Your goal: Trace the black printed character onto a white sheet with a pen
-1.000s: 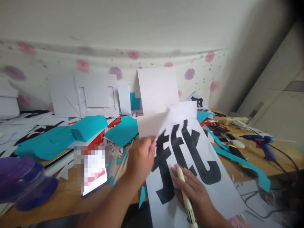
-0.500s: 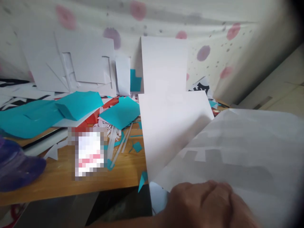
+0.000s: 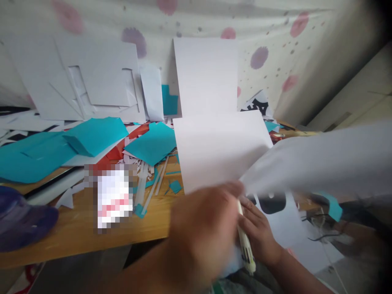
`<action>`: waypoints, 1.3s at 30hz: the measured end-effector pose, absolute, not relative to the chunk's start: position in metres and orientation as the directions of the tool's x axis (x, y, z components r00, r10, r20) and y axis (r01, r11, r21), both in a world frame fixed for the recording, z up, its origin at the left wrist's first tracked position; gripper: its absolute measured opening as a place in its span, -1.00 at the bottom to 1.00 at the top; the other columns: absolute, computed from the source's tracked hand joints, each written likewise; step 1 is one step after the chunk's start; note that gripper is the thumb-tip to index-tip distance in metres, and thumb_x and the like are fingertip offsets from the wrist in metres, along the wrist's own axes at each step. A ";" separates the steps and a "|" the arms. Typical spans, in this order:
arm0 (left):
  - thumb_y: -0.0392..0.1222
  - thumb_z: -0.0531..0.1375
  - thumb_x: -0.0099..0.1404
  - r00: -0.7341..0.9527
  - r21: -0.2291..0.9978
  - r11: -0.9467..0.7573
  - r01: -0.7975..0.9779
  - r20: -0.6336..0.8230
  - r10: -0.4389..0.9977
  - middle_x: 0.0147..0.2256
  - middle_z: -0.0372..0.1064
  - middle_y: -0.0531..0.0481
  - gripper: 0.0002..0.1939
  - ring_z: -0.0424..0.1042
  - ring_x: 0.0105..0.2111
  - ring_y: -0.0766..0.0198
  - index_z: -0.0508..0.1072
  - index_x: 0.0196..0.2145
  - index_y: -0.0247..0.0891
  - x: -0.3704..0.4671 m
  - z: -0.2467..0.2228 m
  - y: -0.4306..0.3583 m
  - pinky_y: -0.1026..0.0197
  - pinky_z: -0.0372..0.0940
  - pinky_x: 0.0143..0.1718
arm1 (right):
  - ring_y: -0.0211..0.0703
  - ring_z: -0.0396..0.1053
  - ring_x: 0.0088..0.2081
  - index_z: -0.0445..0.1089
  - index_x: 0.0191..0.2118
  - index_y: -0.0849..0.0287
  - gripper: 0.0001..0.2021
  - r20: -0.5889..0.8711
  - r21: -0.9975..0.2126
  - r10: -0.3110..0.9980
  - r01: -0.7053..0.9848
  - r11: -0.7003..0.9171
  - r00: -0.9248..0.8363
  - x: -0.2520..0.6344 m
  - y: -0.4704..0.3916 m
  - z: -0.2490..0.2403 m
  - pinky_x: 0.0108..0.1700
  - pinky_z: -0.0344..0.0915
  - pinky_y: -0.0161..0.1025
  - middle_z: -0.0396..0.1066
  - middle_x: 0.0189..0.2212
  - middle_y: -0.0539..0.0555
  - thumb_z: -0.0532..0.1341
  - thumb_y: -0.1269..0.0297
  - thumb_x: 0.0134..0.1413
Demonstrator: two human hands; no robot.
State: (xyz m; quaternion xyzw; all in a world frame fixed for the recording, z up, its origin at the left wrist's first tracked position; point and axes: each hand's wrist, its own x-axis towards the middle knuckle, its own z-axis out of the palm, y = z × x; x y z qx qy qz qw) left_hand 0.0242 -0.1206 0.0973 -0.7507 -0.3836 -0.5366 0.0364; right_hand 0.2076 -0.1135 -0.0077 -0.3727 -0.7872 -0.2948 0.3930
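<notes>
Two hands are working: your left hand (image 3: 205,232) is apparently pinching the edge of the paper sheet (image 3: 324,161) arching up right of the white board (image 3: 220,147), your right hand (image 3: 257,228) is gripping a pen (image 3: 246,251), and the sheet, likely light, floppy and crease-prone, is favouring edge holds.

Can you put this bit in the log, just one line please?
left hand: blurred, at edge of raised paper | right hand: holding pen | nearby: white sheet, blue-green paper on table
</notes>
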 end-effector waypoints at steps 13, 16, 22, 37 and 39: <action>-0.15 0.44 -0.03 -0.416 0.948 -0.129 0.291 0.247 0.875 0.29 0.08 -0.25 -0.01 0.32 0.12 -0.07 0.11 0.30 -0.10 -0.028 0.042 -0.031 -0.09 0.38 -0.02 | 0.14 0.36 0.19 0.39 -0.01 0.23 -0.70 0.728 -0.131 0.493 0.609 0.783 -0.476 0.218 -0.108 -0.029 0.09 0.47 0.11 0.48 0.06 0.31 0.26 0.53 0.11; -0.13 0.45 -0.03 -0.285 0.983 -0.016 -0.185 -0.038 0.958 0.13 0.35 -0.25 -0.14 0.47 -0.02 0.00 0.26 0.21 -0.19 -0.021 0.031 -0.035 0.00 0.42 -0.07 | 0.15 0.35 0.19 0.38 0.00 0.22 -0.68 0.727 -0.129 0.493 0.610 0.782 -0.478 0.219 -0.108 -0.030 0.09 0.46 0.12 0.47 0.07 0.31 0.26 0.52 0.11; -0.16 0.49 -0.08 0.056 0.876 0.285 -0.389 -0.287 0.956 -0.24 0.59 -0.22 -0.51 0.57 -0.25 0.02 0.55 -0.19 -0.40 -0.010 0.022 -0.048 0.07 0.44 -0.17 | 0.17 0.35 0.20 0.37 0.01 0.22 -0.68 0.710 -0.140 0.505 0.605 0.784 -0.490 0.219 -0.109 -0.030 0.08 0.46 0.14 0.46 0.08 0.33 0.25 0.52 0.13; -0.12 0.25 0.28 -0.144 0.955 -0.214 0.207 0.246 0.959 0.25 0.25 -0.17 -0.28 0.40 0.11 0.04 0.10 0.34 -0.07 -0.023 0.034 -0.033 -0.01 0.35 0.09 | 0.11 0.37 0.19 0.39 -0.01 0.19 -0.73 0.724 -0.118 0.497 0.624 0.773 -0.479 0.219 -0.109 -0.030 0.11 0.46 0.06 0.48 0.07 0.24 0.22 0.47 0.16; -0.17 0.23 0.27 -0.157 0.927 -0.231 0.296 0.285 0.945 0.25 0.23 -0.23 -0.34 0.42 0.09 0.01 0.18 0.30 -0.14 -0.026 0.044 -0.024 -0.05 0.36 0.07 | 0.12 0.36 0.19 0.39 0.00 0.19 -0.72 0.725 -0.110 0.493 0.625 0.773 -0.482 0.219 -0.109 -0.031 0.11 0.46 0.08 0.48 0.08 0.24 0.21 0.49 0.16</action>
